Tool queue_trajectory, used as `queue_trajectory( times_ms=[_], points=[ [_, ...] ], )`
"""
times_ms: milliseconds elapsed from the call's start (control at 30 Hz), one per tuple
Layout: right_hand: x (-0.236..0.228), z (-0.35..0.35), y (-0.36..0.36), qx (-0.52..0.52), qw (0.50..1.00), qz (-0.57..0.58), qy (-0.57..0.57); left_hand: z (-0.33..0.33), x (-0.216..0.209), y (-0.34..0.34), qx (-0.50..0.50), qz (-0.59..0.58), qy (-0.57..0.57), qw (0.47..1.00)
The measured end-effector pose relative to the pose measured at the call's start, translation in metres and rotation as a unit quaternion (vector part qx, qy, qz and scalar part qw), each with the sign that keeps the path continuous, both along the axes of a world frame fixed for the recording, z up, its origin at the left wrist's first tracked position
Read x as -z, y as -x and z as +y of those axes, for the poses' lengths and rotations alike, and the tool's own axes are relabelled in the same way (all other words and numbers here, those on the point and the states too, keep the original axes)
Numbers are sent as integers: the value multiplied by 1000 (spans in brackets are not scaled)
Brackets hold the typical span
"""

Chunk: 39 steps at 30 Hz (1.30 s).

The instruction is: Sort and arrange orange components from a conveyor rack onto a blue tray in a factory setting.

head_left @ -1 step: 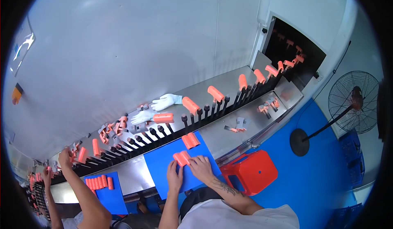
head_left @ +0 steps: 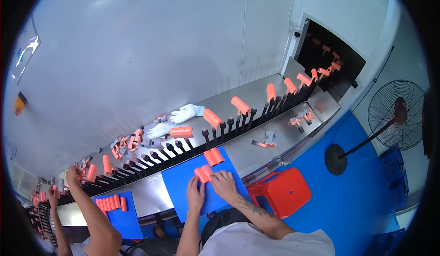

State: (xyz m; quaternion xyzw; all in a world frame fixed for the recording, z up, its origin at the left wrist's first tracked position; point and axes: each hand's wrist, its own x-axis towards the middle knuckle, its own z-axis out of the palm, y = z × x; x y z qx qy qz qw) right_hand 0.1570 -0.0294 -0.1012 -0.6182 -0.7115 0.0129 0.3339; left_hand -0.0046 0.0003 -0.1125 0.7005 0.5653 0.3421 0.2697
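Note:
Over the blue mat, my left hand pinches the left side of a pair of short orange curved pieces, side by side. The fingers of my right hand close on the same pair from the right, partly covering it. Just beyond them, more orange curved pieces lie together near the mat's far edge. What exact kind of part these are, I cannot make out.
Behind the mat runs a slanting row of black pegs, several topped with orange pieces. White gloves and loose orange clips lie beyond. A co-worker's arm reaches in at left. A red stool and fan stand right.
The orange pieces on the pegs have shifted very slightly to the left. My hands stay nearly in place around the orange pair.

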Motion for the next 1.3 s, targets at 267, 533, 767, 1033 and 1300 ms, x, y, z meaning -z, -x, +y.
queue_trajectory(
  times_ms=[267, 533, 767, 1033, 1300],
  points=[
    [-4, 41, -11, -21, 995, -96, -18, 34, 1, -19, 19, 30, -17, 999],
    [-33, -19, -43, 32, 993, 117, -6, -21, -14, -16, -21, -47, 0, 999],
    [-169, 59, -127, 51, 976, 93, -189, 24, -143, -32, 73, 13, -262, 962],
    [-215, 109, -122, -128, 980, -148, -40, 89, -238, 11, 132, 349, -254, 892],
    [-229, 111, -75, -45, 988, 76, 125, 82, -237, 47, 50, 202, -207, 956]
  ],
)
